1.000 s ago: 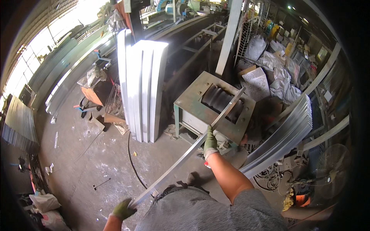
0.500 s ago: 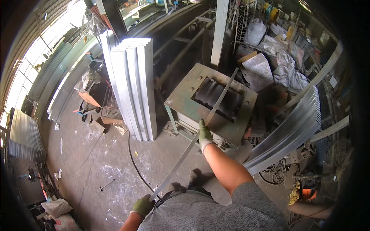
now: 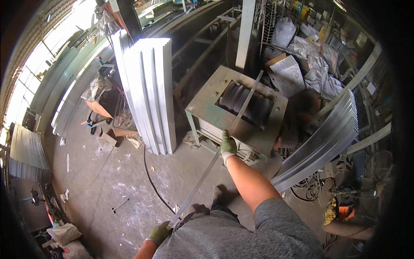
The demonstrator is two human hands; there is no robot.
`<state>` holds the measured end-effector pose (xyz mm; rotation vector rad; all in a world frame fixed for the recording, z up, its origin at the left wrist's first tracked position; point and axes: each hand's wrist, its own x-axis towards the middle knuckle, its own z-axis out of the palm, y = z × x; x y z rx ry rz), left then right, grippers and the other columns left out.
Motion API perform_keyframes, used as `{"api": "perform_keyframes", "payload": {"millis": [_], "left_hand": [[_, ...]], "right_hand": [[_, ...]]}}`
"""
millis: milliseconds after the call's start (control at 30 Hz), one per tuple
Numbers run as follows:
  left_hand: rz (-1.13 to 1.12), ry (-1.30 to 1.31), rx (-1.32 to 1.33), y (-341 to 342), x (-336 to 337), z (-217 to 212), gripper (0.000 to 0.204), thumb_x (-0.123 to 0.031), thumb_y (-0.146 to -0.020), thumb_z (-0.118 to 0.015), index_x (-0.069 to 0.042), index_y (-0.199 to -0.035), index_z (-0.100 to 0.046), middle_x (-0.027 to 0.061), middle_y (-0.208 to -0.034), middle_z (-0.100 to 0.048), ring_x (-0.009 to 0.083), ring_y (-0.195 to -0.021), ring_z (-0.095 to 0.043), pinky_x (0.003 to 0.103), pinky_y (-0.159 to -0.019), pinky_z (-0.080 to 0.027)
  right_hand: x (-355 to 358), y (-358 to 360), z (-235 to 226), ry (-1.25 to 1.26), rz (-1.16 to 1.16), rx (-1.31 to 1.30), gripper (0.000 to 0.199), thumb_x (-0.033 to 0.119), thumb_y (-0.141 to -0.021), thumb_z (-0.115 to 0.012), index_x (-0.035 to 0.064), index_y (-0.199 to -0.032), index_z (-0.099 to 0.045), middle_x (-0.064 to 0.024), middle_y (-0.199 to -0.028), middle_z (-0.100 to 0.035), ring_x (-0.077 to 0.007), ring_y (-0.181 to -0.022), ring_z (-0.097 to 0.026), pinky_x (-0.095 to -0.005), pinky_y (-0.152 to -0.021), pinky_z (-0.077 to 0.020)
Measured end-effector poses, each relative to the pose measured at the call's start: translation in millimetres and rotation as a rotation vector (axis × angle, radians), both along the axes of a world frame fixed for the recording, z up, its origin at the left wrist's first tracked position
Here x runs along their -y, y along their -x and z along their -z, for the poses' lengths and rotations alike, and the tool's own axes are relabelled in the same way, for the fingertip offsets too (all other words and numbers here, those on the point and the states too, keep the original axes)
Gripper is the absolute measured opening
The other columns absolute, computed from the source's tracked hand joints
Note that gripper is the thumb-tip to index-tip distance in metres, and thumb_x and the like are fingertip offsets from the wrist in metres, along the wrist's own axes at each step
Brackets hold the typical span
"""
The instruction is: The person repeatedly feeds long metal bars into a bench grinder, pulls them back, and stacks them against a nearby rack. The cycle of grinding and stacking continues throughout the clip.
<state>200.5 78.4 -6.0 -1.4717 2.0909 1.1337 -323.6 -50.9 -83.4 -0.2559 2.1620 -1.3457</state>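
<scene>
Workshop interior with a stained grey concrete floor (image 3: 108, 181), seen from above. A bundle of pale ribbed metal sheets (image 3: 151, 90) stands upright at centre left; a stack of curved corrugated metal strips (image 3: 323, 142) lies at right among bags and clutter; a black cable (image 3: 151, 181) runs across the floor.

The person holds a long, narrow, flat grey metal strip (image 3: 241, 112) that runs diagonally from beside the waist up over a square green-grey steel roller machine (image 3: 207, 99). The strip's far part lies across the dark ribbed rollers (image 3: 241, 105) in the machine's top opening. The right hand (image 3: 227, 146), in a green-and-white work glove, is closed around the strip just at the machine's near edge. The left hand (image 3: 158, 233), gloved likewise, is clamped on the strip's near end at the waist.

Step in hand, as judged: feeding the strip lengthwise across the rollers. The next move seems to call for keeping the strip straight and flat on the rollers, both hands advancing together.

Against the frame half a second earlier, the strip reaches slightly farther over the machine, and both grips are unchanged.
</scene>
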Motion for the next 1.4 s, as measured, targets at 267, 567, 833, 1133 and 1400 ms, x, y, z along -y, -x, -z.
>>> {"api": "perform_keyframes", "payload": {"millis": [267,567,833,1133,1400], "left_hand": [[-0.035,-0.056,-0.219,-101.7,-23.8,27.8,0.049,-0.046,-0.098,-0.076,-0.018,-0.138,-0.068,0.0188,-0.121,-0.078,0.0435,-0.115,-0.074,0.049,-0.095,-0.059],[-0.11,-0.153,-0.205,-195.3,-46.6,62.5,0.049,-0.055,-0.098,-0.073,-0.017,-0.13,-0.075,0.019,-0.121,-0.079,0.0397,-0.111,-0.076,0.048,-0.093,-0.059],[-0.169,-0.163,-0.303,-245.7,-55.5,100.0,0.045,-0.051,-0.102,-0.07,-0.017,-0.131,-0.071,0.0208,-0.117,-0.078,0.0436,-0.112,-0.074,0.05,-0.094,-0.058],[0.12,0.013,0.07,-10.9,17.9,17.7,0.034,-0.041,-0.107,-0.057,-0.013,-0.121,-0.072,0.0243,-0.119,-0.077,0.0505,-0.108,-0.073,0.059,-0.093,-0.059],[0.265,0.133,-0.024,211.8,103.4,49.5,0.042,-0.039,-0.107,-0.054,-0.003,-0.118,-0.073,0.0289,-0.113,-0.077,0.0511,-0.107,-0.073,0.059,-0.096,-0.058]], "right_hand": [[-34.4,-76.5,1.5,-0.069,-0.065,0.028,0.095,0.08,-0.103,-0.051,-0.0071,-0.14,-0.064,-0.0308,-0.138,-0.071,-0.0457,-0.131,-0.066,-0.0507,-0.109,-0.0516],[-59.9,-169.0,18.0,0.034,-0.005,0.0,0.083,0.071,-0.106,-0.055,-0.0056,-0.137,-0.063,-0.0315,-0.131,-0.073,-0.0485,-0.126,-0.067,-0.0503,-0.104,-0.054],[-69.6,-201.9,16.5,0.059,-0.018,0.033,0.083,0.071,-0.106,-0.054,-0.0043,-0.142,-0.06,-0.0309,-0.134,-0.072,-0.0477,-0.127,-0.068,-0.0502,-0.103,-0.0547],[-3.3,-22.2,-21.5,-0.152,0.04,-0.043,0.103,0.09,-0.099,-0.04,-0.0029,-0.132,-0.072,-0.0303,-0.137,-0.072,-0.0473,-0.134,-0.065,-0.0502,-0.111,-0.051],[-82.6,-8.2,89.0,0.167,0.081,0.559,0.077,0.066,-0.104,-0.062,0.0021,-0.146,-0.058,-0.0221,-0.103,-0.078,-0.0411,-0.086,-0.077,-0.0482,-0.076,-0.0601]]}}
